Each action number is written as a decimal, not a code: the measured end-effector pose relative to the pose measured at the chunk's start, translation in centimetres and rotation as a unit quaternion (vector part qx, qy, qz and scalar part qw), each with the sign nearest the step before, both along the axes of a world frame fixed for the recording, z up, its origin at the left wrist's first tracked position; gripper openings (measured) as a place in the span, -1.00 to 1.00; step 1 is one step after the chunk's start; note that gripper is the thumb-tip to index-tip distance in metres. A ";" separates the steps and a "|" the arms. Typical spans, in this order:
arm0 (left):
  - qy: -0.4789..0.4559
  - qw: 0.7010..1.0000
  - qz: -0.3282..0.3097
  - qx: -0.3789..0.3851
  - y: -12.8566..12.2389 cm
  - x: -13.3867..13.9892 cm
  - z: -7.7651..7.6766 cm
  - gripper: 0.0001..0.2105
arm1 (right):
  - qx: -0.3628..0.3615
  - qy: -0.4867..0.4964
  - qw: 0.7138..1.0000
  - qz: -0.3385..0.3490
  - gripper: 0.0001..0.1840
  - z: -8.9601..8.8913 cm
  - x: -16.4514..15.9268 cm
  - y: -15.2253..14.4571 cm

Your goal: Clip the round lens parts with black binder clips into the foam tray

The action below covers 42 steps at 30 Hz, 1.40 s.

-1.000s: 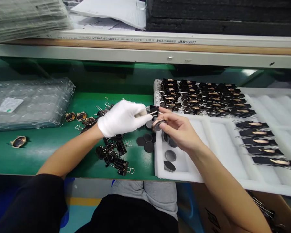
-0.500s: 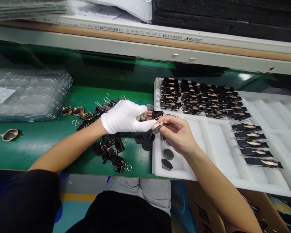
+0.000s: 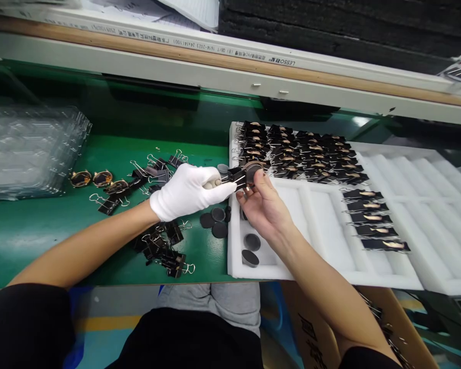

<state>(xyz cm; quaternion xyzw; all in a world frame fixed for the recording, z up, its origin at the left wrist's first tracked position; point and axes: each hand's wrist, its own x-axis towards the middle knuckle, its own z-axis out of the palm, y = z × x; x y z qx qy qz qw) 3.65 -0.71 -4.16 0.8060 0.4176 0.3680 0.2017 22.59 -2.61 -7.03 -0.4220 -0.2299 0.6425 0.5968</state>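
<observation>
My left hand point(image 3: 188, 190), in a white glove, grips a black binder clip point(image 3: 236, 177) by its wire handles. My bare right hand point(image 3: 268, 207) holds a round watch case with a dark grey disc point(image 3: 254, 174) against it, thumb on the disc. The clip's jaws meet the edge of the case; whether they fully enclose it is hard to see. Beside my left wrist lies a heap of loose binder clips point(image 3: 159, 246). Dark discs point(image 3: 219, 229) rest on the green table below my hands, and more discs point(image 3: 250, 258) sit in the white foam tray point(image 3: 233, 256).
Clipped watch cases point(image 3: 317, 154) stand in rows on the tray, with a further column of clipped cases point(image 3: 376, 219) to the right. Gold-rimmed cases point(image 3: 102, 178) lie left of the clips. Clear plastic trays point(image 3: 26, 154) are stacked at far left. A shelf edge point(image 3: 200, 72) crosses behind.
The binder clip has come onto the edge of the watch case and disc. My right hand has turned palm upward and lifted the case slightly. The camera view has swung right.
</observation>
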 end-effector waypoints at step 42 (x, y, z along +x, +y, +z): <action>0.157 0.980 -0.124 0.011 1.9 -4.2 4.0 -0.77 | -0.073 0.090 0.993 0.015 -0.68 1.7 1.2 0.7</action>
